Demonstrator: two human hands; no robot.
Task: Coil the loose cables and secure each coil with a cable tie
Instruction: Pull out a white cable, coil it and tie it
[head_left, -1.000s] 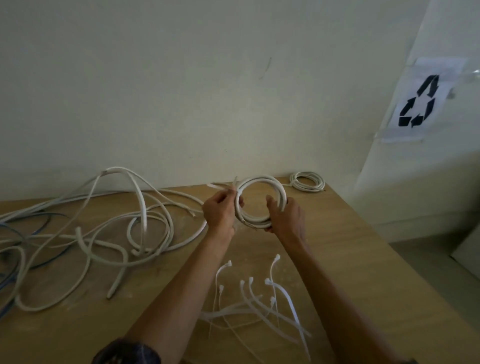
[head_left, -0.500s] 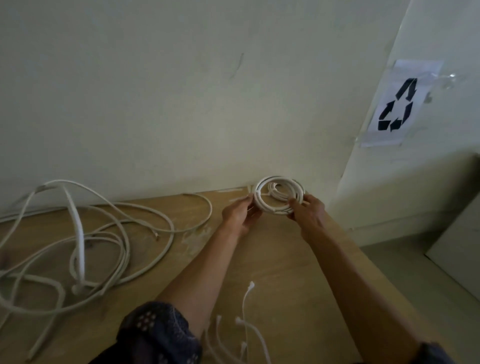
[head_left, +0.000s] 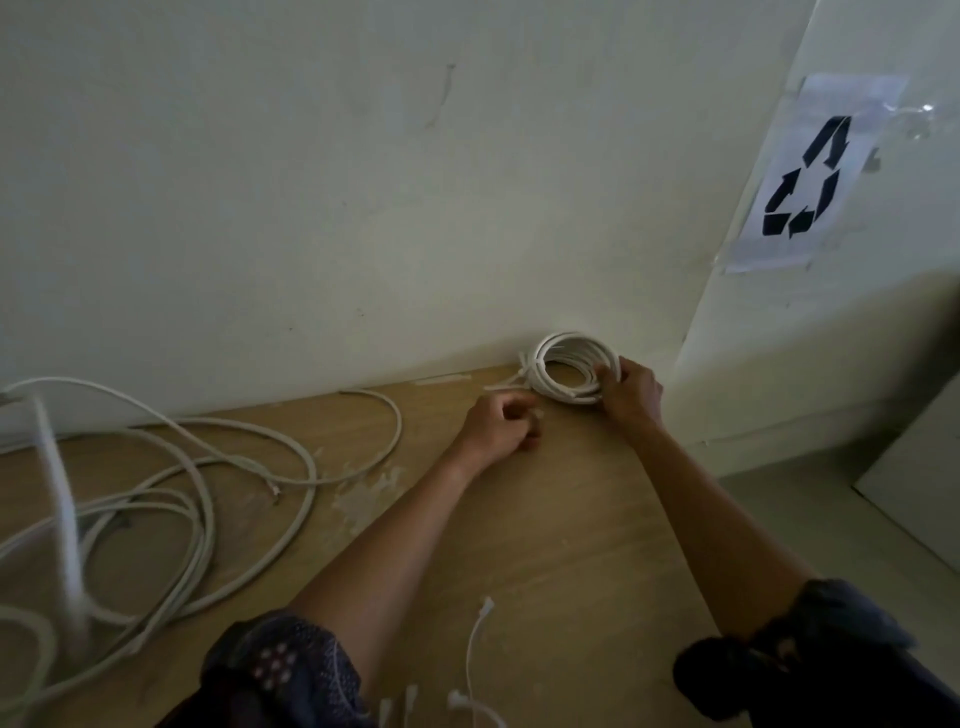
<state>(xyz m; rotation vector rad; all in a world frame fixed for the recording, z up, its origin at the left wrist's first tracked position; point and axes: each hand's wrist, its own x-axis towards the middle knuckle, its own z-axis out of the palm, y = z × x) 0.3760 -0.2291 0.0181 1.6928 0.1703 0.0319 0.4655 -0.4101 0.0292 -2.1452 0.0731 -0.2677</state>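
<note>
Compared with a moment ago, the coil (head_left: 550, 387) is not hanging in the air between my two hands any more; it is lying flat on the table (head_left: 571, 519), in the far right corner, just beside the wall (head_left: 363, 208). My left hand (head_left: 501, 426) is coming away from it and is staying a little nearer to me, fingers curled into the palm, with nothing in them that I am able to see (the picture is a bit blurred there). My right hand (head_left: 631, 389) is gripping the right side of the coil, fingers bent over the white loops. A tie (head_left: 525, 371) is sitting around the left side of the coil, and its tail is pointing out to the left over the wood. Thinner loops are showing inside the ring; I cannot tell whether they are belonging to a second coil. Loose cables (head_left: 208, 467) are lying well apart on the left. Spare ties (head_left: 470, 657) are lying at the near edge of the table.
</note>
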